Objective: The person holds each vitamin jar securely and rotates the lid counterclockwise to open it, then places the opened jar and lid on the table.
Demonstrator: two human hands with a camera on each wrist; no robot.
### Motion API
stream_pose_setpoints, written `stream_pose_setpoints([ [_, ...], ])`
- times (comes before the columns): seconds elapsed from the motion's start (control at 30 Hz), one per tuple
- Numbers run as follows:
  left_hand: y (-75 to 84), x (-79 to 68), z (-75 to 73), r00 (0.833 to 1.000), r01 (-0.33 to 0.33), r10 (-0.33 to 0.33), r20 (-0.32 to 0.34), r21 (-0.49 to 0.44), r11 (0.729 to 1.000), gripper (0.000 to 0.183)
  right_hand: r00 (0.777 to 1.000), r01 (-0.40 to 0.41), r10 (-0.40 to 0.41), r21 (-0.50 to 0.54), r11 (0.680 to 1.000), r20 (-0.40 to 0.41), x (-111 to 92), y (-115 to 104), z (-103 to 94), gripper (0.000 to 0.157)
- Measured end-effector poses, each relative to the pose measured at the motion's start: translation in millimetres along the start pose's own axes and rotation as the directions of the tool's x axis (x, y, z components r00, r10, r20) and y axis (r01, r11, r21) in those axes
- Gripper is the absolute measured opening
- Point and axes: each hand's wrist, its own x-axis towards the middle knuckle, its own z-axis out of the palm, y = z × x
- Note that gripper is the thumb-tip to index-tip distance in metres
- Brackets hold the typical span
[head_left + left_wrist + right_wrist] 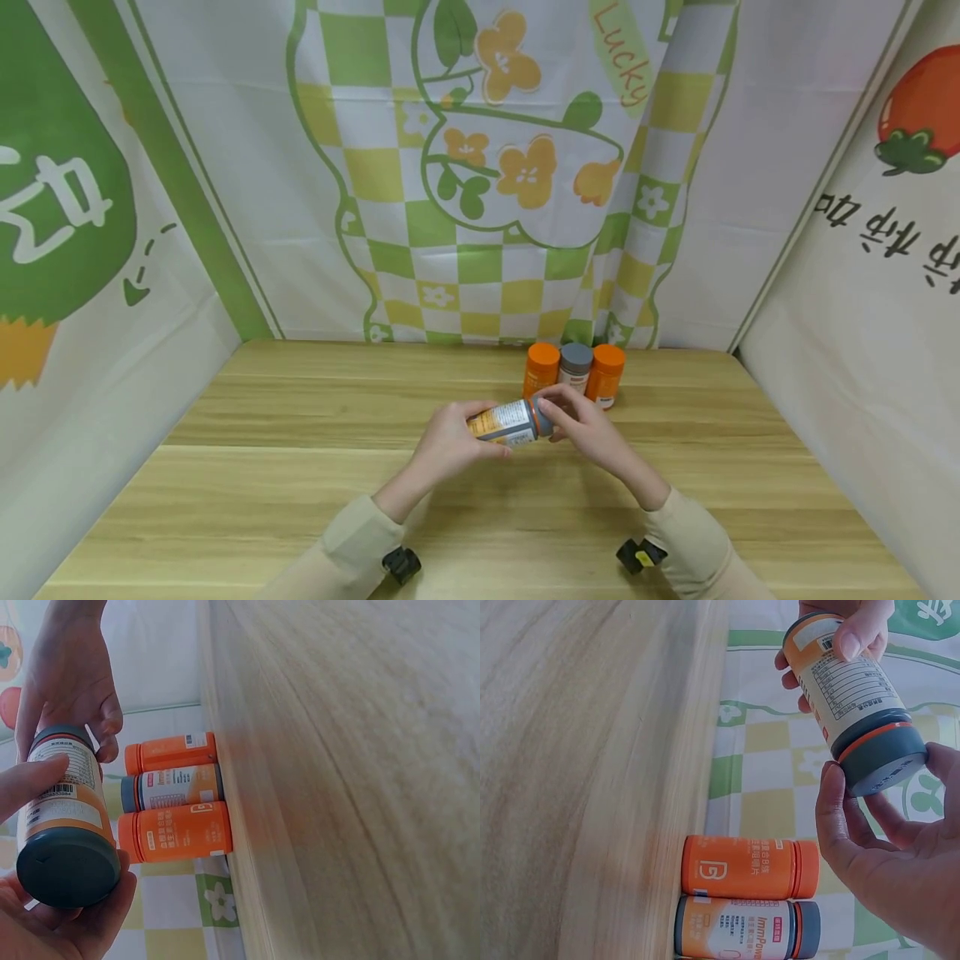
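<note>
A supplement bottle (510,422) with a white and orange label is held tilted above the table, its capped end toward the right. My left hand (452,440) grips its body, thumb laid across the label in the left wrist view. At the other end, my right hand (592,433) pinches the dark grey cap (885,759) between thumb and fingers. An orange ring shows at the cap's lower edge, and the cap sits on the bottle. Behind the hands stand an orange bottle (542,364), a grey-capped bottle (576,360) and another orange bottle (607,371), side by side.
The wooden table (300,467) ends at a printed curtain (480,275) close behind the standing bottles. Fabric walls flank it left and right. Small black devices (401,565) are worn at both sleeve cuffs.
</note>
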Motion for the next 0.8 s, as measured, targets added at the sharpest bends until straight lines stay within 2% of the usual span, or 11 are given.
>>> stream_pose_setpoints([
  [0.27,-0.3,-0.6,-0.3,1.000,-0.010,0.010,-0.001,-0.015,1.000,0.056,0.999,0.030,-0.030,0.011,0.999,0.020,-2.8,-1.6,-1.9,0.035],
  [0.5,0.3,-1.3,-1.2,1.000,0.001,-0.001,0.002,-0.024,1.000,0.058,0.995,0.090,-0.090,0.000,0.996,0.039,-3.0,-0.1,-2.3,0.033],
  [0.8,0.5,-2.2,-2.0,1.000,0.006,-0.006,0.006,-0.045,0.999,0.057,0.990,0.135,-0.134,-0.028,0.990,0.035,-6.1,-4.5,-2.8,0.032],
])
